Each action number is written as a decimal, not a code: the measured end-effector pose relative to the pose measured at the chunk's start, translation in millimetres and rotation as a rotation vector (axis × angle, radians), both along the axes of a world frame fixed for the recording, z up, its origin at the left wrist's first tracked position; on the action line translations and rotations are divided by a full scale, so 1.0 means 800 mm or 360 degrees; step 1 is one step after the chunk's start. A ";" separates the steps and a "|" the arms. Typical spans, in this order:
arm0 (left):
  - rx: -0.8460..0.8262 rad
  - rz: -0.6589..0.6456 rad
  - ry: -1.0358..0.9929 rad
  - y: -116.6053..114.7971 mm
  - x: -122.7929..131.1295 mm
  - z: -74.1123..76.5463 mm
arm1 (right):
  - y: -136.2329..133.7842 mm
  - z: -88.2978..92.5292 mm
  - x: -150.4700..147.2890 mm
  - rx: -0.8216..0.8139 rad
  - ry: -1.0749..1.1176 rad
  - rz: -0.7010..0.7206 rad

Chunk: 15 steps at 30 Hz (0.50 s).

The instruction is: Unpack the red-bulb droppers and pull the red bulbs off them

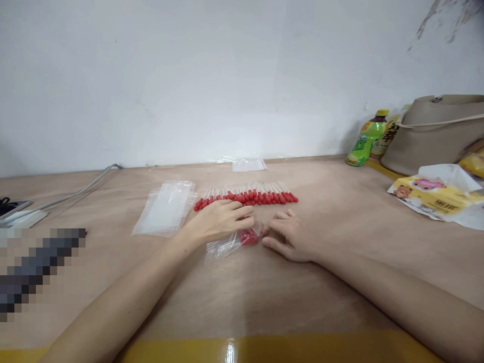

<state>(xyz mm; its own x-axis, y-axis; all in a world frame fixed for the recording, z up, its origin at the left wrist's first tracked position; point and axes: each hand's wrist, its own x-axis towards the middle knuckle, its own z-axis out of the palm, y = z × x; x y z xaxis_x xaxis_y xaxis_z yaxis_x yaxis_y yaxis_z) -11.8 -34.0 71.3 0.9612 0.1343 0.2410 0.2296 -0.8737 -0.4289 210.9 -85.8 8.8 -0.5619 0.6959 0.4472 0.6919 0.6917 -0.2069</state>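
My left hand [227, 219] reaches over a clear zip bag [227, 245], fingers stretched out and pointing right. Inside the bag's right end is something red [248, 237], partly covered by my fingers. My right hand [289, 237] rests on the table just right of the bag, its fingers bent and the thumb apart from them. Whether its fingertips touch the bag's edge I cannot tell. Behind both hands lies a long row of red-tipped sticks [260, 197], tips toward me and pale thin stems pointing to the wall.
Flat clear zip bags [164, 207] lie stacked left of the row; another packet [248, 165] is by the wall. At right are a green bottle [366, 141], a beige bag [438, 133] and a yellow tissue pack [434, 196]. A grey cable [83, 190] runs along the left.
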 end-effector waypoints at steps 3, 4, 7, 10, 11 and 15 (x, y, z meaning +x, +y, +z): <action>0.0071 0.0044 0.0094 -0.004 0.005 -0.002 | 0.002 -0.003 -0.005 -0.0212 0.0199 -0.0143; 0.0038 0.0059 0.0096 -0.005 0.007 -0.005 | 0.003 -0.006 -0.007 -0.0231 0.0265 -0.0173; -0.0288 0.0191 -0.0027 -0.012 0.011 -0.013 | 0.007 -0.012 -0.012 -0.0300 0.0404 -0.0145; -0.0818 0.0312 -0.0259 -0.024 0.005 -0.020 | 0.010 -0.014 -0.010 -0.0402 0.0461 -0.0083; -0.0965 0.0321 -0.0335 -0.028 0.001 -0.023 | 0.011 -0.014 -0.008 -0.0431 0.0466 -0.0080; -0.1202 0.0426 -0.0599 -0.041 -0.017 -0.048 | 0.013 -0.009 -0.003 -0.0570 0.0485 -0.0038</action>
